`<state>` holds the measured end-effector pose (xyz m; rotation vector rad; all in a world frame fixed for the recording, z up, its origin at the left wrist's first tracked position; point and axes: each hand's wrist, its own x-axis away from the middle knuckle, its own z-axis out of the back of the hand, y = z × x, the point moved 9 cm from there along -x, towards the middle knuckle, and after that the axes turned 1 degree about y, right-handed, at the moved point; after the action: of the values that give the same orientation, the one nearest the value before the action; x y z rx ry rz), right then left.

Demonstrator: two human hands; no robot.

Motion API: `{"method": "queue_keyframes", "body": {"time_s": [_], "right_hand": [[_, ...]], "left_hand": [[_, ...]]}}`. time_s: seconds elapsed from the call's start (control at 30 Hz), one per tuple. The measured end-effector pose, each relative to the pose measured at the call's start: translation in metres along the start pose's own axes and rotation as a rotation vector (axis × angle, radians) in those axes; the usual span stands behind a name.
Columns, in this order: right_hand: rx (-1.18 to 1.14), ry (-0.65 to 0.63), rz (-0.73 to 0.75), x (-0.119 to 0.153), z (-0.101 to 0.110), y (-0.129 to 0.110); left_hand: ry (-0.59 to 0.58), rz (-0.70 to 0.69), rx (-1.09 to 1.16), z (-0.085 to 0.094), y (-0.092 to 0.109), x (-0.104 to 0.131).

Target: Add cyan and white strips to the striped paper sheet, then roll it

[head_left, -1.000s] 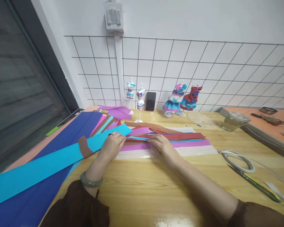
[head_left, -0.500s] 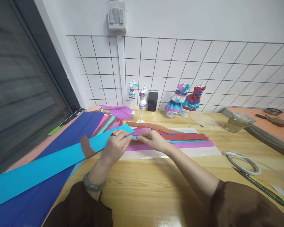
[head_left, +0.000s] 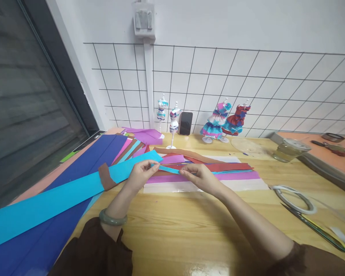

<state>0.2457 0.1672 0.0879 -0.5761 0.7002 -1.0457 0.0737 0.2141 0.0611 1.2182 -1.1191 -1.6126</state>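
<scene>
A narrow light-blue paper strip (head_left: 169, 169) is stretched between my two hands, above a pile of coloured strips. My left hand (head_left: 142, 174) pinches its left end, and a green bangle circles that wrist. At the other end, my right hand (head_left: 199, 177) grips the strip between thumb and fingers. Below lie a red strip (head_left: 230, 167), a purple strip (head_left: 238, 175) and a white sheet (head_left: 172, 188). Left of my left hand runs a wide bright-blue paper band (head_left: 60, 195) with a brown piece (head_left: 107, 177) wrapped across it.
Small dress forms stand along the wall, one in a red and blue dress (head_left: 236, 119), beside a dark phone (head_left: 186, 123). On the right are a cup of liquid (head_left: 290, 149), a white ring of tape (head_left: 294, 199) and pointed tweezers (head_left: 316, 226). Dark-blue paper (head_left: 46, 245) covers the left.
My right hand has moved right and slightly down, away from my left hand. More of the light-blue strip shows between them. My left hand has turned a little, its thumb now on view.
</scene>
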Motion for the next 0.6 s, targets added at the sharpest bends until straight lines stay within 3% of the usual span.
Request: {"method": "queue_keyframes", "body": {"time_s": [0.27, 0.43, 0.6], "right_hand": [[0.145, -0.018, 0.026, 0.010, 0.012, -0.005], [0.231, 0.033, -0.042, 0.041, 0.048, 0.004], [0.281, 0.040, -0.201, 0.093, 0.087, 0.028]], "left_hand": [[0.028, 0.004, -0.006, 0.008, -0.001, -0.002], [0.071, 0.061, 0.062, 0.018, -0.013, -0.007], [0.033, 0.102, 0.075, 0.011, -0.017, -0.006]]}}
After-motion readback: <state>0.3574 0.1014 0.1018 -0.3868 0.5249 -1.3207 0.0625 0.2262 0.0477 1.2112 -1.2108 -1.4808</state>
